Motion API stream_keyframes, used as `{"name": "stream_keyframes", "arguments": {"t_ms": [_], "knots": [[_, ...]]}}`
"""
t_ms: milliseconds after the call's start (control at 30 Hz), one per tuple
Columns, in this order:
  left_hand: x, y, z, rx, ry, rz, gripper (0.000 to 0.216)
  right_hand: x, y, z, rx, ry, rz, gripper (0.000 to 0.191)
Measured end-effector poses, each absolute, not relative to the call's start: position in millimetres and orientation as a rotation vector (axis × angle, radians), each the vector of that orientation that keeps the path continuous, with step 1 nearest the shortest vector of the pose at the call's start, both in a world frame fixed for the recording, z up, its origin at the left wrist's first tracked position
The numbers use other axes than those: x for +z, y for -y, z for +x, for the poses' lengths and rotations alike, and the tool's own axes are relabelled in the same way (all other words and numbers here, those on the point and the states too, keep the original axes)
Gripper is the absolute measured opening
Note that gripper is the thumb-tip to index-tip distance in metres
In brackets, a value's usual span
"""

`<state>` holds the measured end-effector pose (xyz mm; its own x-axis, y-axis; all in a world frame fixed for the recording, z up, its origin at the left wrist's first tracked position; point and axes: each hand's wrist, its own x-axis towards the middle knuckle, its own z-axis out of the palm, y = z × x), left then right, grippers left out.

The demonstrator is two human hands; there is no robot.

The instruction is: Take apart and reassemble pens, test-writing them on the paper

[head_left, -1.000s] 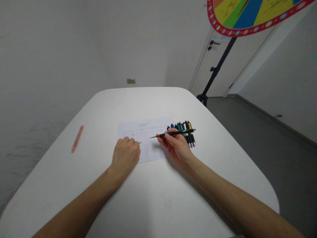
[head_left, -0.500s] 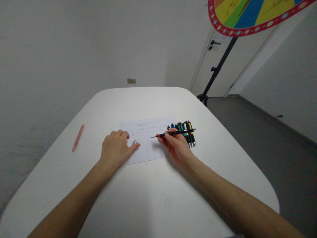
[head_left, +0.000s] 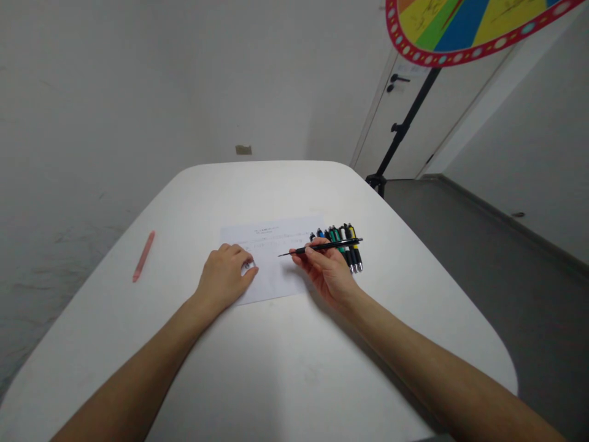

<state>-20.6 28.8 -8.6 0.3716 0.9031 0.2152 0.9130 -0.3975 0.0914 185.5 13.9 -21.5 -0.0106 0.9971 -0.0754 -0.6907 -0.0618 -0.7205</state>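
Black pen (head_left: 338,244) — in right hand (head_left: 329,276)

A white table (head_left: 285,356) bears paper (head_left: 276,270), pens (head_left: 344,234) and a red stick (head_left: 144,256).

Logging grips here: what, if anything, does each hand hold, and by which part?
Right hand: a black pen, by its tip-side half. Left hand: curled around a small object; whether that is held cannot be told.
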Motion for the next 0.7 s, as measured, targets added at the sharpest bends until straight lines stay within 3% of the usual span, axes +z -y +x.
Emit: {"name": "stream_keyframes", "arguments": {"t_ms": [167,300,467,700], "knots": [[-7,-29,-24,-0.471,1.701,-2.611,0.024,-21,-13,185,1.536,0.584,-0.702,0.035],[-3,-23,-18,-0.873,1.513,-2.716,0.032,-19,-10,183,1.557,0.605,-0.704,0.035],[-2,-11,2,-1.228,1.123,-2.798,0.013,-18,-7,180,1.625,0.637,-0.661,0.037],[-4,-12,1,-1.165,1.002,-2.708,0.013,-21,-8,179,1.646,0.679,-0.659,0.037]]}}
